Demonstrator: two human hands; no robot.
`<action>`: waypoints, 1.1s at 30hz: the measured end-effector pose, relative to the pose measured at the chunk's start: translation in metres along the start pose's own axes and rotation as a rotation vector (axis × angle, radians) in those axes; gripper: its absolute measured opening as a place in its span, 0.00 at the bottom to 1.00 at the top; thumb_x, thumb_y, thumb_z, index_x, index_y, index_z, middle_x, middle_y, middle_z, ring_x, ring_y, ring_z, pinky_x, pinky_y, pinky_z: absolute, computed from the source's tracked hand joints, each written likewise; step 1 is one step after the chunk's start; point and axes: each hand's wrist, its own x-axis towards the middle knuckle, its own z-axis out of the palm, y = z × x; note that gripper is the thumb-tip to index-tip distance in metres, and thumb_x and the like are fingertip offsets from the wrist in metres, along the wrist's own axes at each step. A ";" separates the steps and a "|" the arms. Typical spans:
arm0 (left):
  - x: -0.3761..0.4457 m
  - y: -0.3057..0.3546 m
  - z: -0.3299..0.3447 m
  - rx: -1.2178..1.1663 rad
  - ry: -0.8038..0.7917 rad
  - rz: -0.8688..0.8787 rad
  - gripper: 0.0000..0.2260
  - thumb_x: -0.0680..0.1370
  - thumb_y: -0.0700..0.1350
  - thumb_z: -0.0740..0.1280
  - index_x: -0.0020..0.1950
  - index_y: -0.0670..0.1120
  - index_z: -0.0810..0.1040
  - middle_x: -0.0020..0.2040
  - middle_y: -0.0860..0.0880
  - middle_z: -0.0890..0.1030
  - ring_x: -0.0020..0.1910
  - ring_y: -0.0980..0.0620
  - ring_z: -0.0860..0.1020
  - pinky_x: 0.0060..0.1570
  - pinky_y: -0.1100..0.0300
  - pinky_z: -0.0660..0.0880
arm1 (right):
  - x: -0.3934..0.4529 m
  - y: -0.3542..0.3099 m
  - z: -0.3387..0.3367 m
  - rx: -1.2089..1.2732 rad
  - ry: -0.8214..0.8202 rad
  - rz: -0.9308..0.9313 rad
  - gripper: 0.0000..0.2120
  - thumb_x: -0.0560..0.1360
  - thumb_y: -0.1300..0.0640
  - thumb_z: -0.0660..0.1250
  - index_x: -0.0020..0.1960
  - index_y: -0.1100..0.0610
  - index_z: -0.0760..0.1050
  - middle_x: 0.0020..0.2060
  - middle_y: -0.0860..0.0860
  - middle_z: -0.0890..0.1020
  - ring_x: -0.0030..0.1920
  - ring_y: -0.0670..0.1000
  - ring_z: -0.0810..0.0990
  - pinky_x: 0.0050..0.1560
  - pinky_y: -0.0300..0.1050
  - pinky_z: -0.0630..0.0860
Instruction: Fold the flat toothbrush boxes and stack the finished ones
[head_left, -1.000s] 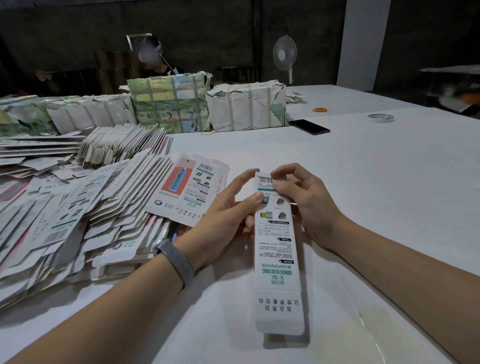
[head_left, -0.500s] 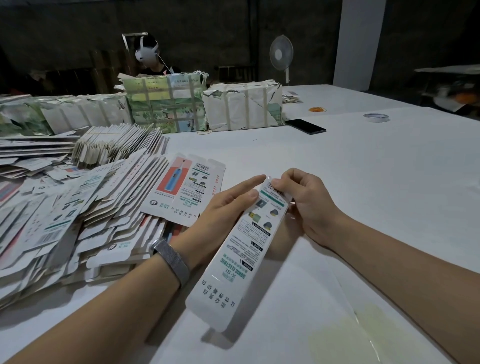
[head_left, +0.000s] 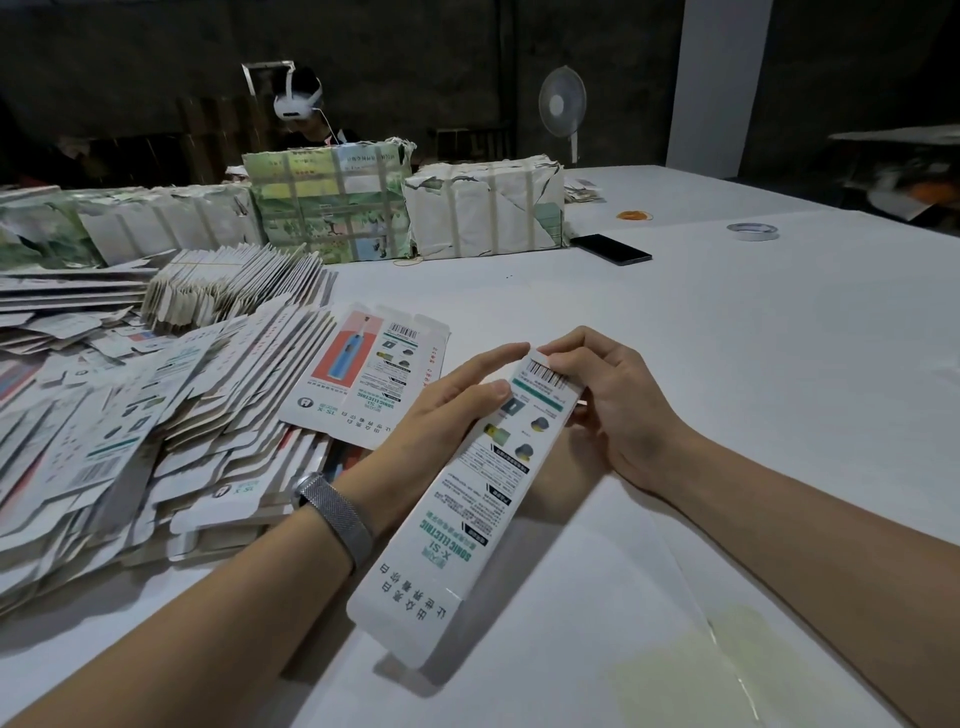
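A long white toothbrush box (head_left: 467, 499) with green print and a barcode is held slanted above the table, its near end low and to the left. My left hand (head_left: 431, 421) grips its far left side, thumb on the printed face. My right hand (head_left: 608, 400) pinches the far end at the barcode flap. A flat unfolded box (head_left: 374, 384) with a red toothbrush picture lies just left of my hands. A big heap of flat boxes (head_left: 156, 415) spreads over the left of the table.
Strapped paper-wrapped bundles (head_left: 483, 213) stand at the back, with a person in a headset behind them. A black phone (head_left: 610, 249), a tape roll (head_left: 751, 230) and a rubber band ring (head_left: 634, 214) lie on the white table (head_left: 727, 364). A fan (head_left: 561, 104) stands far back.
The box has swung from lying straight toward me to slanting, its near end moving left. Both hands kept their hold on its far end.
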 end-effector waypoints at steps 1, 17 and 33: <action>0.000 0.000 0.000 0.016 0.004 0.003 0.16 0.83 0.40 0.59 0.68 0.53 0.74 0.51 0.47 0.87 0.47 0.53 0.85 0.41 0.64 0.80 | 0.000 0.000 0.001 -0.012 -0.008 -0.002 0.13 0.78 0.60 0.65 0.38 0.48 0.80 0.33 0.49 0.81 0.34 0.48 0.78 0.30 0.37 0.71; -0.004 0.005 0.002 -0.060 -0.032 -0.037 0.16 0.83 0.37 0.58 0.66 0.51 0.76 0.51 0.45 0.87 0.43 0.54 0.86 0.37 0.65 0.79 | 0.002 0.002 0.002 -0.055 0.022 0.016 0.13 0.78 0.58 0.63 0.39 0.45 0.82 0.29 0.47 0.80 0.29 0.44 0.76 0.24 0.34 0.67; -0.003 0.004 0.001 0.098 0.029 -0.016 0.16 0.84 0.38 0.57 0.67 0.51 0.75 0.50 0.45 0.87 0.44 0.53 0.85 0.39 0.64 0.79 | 0.004 0.005 0.001 -0.065 -0.002 -0.011 0.17 0.79 0.60 0.61 0.38 0.47 0.82 0.29 0.48 0.79 0.29 0.45 0.74 0.26 0.35 0.67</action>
